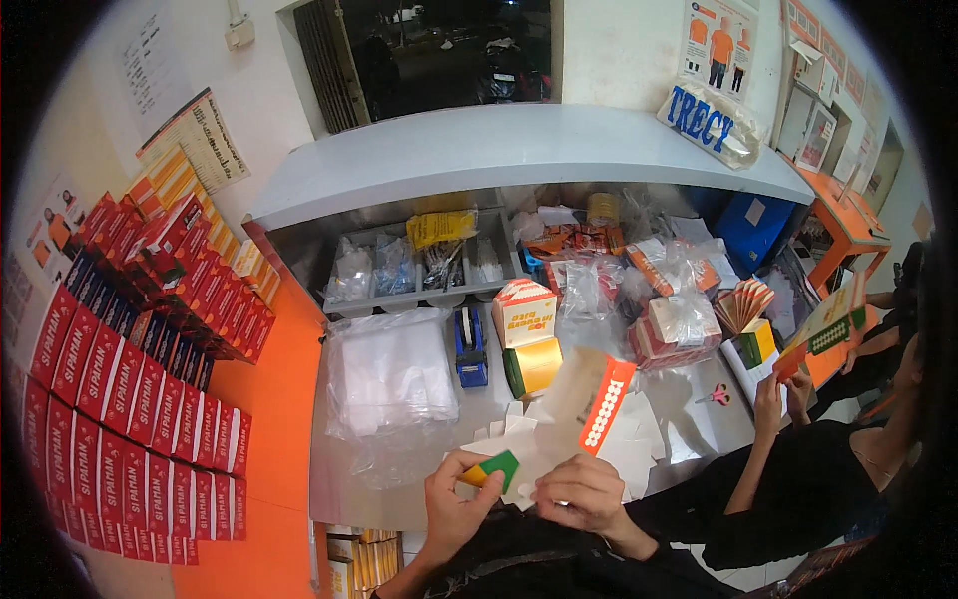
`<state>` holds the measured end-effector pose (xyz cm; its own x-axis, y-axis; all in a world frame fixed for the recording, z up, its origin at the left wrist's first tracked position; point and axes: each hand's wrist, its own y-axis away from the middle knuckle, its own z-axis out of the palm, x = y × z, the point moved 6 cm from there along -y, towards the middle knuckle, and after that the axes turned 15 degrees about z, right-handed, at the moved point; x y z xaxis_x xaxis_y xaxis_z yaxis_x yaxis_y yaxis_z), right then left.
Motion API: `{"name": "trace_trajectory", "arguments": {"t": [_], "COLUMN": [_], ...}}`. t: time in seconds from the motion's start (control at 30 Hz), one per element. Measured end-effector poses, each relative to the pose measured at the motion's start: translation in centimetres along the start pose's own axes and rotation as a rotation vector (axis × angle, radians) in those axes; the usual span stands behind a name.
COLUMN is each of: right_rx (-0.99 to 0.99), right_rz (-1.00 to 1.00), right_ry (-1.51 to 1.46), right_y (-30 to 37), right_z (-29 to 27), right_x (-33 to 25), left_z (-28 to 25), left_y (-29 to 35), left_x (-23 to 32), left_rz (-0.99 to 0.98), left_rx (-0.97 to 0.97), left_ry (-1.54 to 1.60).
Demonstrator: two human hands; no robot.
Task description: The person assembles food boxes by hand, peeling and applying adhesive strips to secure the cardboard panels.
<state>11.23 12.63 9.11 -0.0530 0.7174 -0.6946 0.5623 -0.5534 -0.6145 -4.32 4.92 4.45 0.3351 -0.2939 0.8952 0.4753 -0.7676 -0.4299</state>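
Low in the middle of the view, my left hand (458, 507) is closed with thumb and fingers on the green and yellow end of a printed carton (494, 468). My right hand (584, 496) is pinched beside a small white tab, fingertips toward the left hand; what lies between them is hard to make out. Just above it rises a red panel with white dots (605, 407), its left part smeared by motion. Behind it, white carton blanks (639, 439) lie spread on the metal table. A folded carton (529, 334) in red, white and yellow stands beyond my hands.
A blue tape dispenser (470, 347) and stacked clear bags (389, 369) are left of the folded carton. Bagged cartons (677, 329) and pink scissors (718, 395) lie to the right. Red boxes (130, 389) pile up at left. A co-worker's hands (783, 399) hold another carton at right.
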Motion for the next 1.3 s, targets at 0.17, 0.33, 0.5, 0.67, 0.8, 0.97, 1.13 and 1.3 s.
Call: {"name": "trace_trajectory", "arguments": {"t": [0.17, 0.33, 0.5, 0.67, 0.8, 0.97, 1.13, 1.3], "right_rx": [-0.088, -0.036, -0.022, -0.052, -0.082, -0.12, -0.149, -0.239], "right_rz": [-0.014, 0.184, 0.385, 0.006, 0.123, 0.139, 0.314, 0.59], "right_ry": [-0.06, 0.057, -0.023, -0.049, -0.037, -0.008, 0.016, -0.187], "right_y": [-0.2, -0.5, -0.1, 0.2, 0.0, 0.0, -0.3, 0.0], "right_z": [0.3, 0.1, 0.1, -0.8, -0.4, -0.2, 0.0, 0.7], "right_x": [0.8, 0.4, 2.0, -0.3, 0.9, 0.3, 0.4, 2.9], "left_z": [1.9, 1.0, 1.0, 1.7, 1.7, 1.6, 1.6, 2.5], "left_y": [0.3, -0.4, -0.9, 0.1, -0.2, -0.4, -0.7, -0.9], "left_x": [0.8, 1.6, 3.1, 1.3, 1.7, 2.0, 2.5, 2.4], "left_rz": [-0.235, -0.108, 0.035, -0.165, -0.083, -0.009, -0.005, 0.104], "left_rx": [-0.426, -0.366, -0.363, -0.301, -0.312, -0.337, -0.313, -0.409], "left_ry": [0.221, 0.153, -0.045, 0.065, 0.028, 0.041, -0.018, -0.128]}}
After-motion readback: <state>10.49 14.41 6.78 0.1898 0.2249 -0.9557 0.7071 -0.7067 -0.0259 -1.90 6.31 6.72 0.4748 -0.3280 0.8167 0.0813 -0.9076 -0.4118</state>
